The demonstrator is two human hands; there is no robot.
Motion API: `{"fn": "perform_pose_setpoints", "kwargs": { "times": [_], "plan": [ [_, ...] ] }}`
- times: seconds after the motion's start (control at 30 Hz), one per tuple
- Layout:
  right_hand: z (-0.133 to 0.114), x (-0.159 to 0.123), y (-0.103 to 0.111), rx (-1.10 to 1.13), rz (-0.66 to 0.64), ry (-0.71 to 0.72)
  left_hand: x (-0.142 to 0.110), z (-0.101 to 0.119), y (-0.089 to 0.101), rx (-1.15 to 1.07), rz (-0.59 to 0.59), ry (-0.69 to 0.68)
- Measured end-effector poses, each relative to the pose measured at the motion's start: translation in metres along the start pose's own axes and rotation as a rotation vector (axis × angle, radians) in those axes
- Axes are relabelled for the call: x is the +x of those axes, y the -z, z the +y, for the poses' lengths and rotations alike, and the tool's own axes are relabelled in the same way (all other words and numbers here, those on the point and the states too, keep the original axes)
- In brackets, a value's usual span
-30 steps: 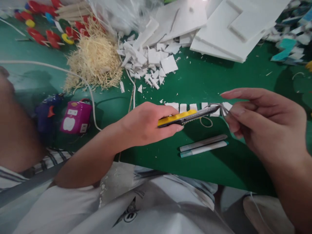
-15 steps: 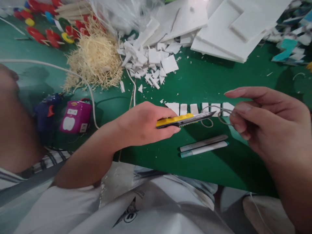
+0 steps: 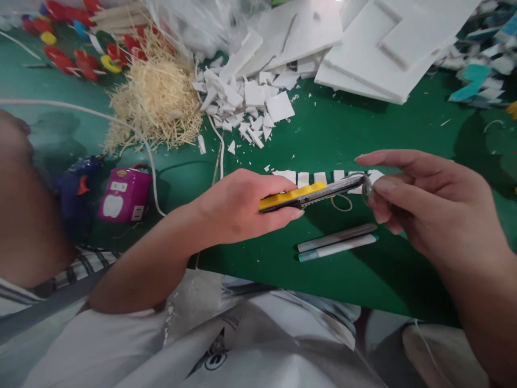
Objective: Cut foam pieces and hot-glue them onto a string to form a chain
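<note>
My left hand [image 3: 242, 207] is closed round a yellow utility knife [image 3: 293, 196], its blade pointing right. Thin grey cord [image 3: 343, 209] hangs in loops at the blade. My right hand [image 3: 428, 199] pinches this cord between thumb and fingers, close to the blade tip; the index finger is stretched out above. Whether the blade touches the cord is hard to tell. Behind the knife, several small white foam pieces [image 3: 320, 178] lie in a row on the green table [image 3: 258, 253]. Two marker pens [image 3: 343, 247] lie side by side nearer to me.
A pile of white foam scraps [image 3: 254, 102] and larger foam sheets [image 3: 375, 48] lie at the back. Left of them is a heap of straw-like shreds [image 3: 157, 102]. A magenta box [image 3: 125, 194], a blue glue gun [image 3: 78, 183] and a white cable [image 3: 100, 113] lie left, near another person's arm [image 3: 24, 199].
My right hand has moved left, bringing the cord to the blade tip. The knife has shifted slightly right and up, and the cord loop by my fingers has tightened.
</note>
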State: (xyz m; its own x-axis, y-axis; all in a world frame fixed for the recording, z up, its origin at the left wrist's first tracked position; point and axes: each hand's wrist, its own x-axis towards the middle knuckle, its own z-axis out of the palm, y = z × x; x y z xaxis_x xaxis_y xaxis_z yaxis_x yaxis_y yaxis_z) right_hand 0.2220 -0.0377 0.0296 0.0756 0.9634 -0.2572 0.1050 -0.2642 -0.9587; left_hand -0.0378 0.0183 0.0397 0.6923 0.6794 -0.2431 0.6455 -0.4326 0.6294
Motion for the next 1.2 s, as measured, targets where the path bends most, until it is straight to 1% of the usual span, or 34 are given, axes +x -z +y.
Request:
{"fn": "perform_pose_setpoints", "kwargs": {
  "times": [0.2,0.47,0.57,0.7,0.9,1.2],
  "plan": [
    [0.0009,0.003,0.0002,-0.031,-0.014,0.002,-0.0019,-0.0004,0.0022,0.001,0.02,-0.007],
    [0.0026,0.0046,0.0034,-0.091,-0.1,-0.017,-0.0009,0.0009,0.0032,-0.035,-0.012,-0.012],
    [0.0031,0.0035,0.0025,-0.079,-0.118,-0.03,-0.0011,0.0015,0.0033,-0.058,-0.025,-0.025],
    [0.0032,0.0031,-0.0008,-0.032,-0.118,-0.032,-0.0019,0.0016,0.0039,-0.084,-0.042,-0.021],
    [0.0051,0.0069,-0.0007,-0.095,-0.072,0.017,-0.0011,0.0011,0.0047,-0.099,-0.015,-0.047],
    [0.0014,0.0054,-0.0038,-0.152,-0.033,0.062,0.0003,0.0036,0.0082,-0.197,-0.04,0.034]
  ]
}}
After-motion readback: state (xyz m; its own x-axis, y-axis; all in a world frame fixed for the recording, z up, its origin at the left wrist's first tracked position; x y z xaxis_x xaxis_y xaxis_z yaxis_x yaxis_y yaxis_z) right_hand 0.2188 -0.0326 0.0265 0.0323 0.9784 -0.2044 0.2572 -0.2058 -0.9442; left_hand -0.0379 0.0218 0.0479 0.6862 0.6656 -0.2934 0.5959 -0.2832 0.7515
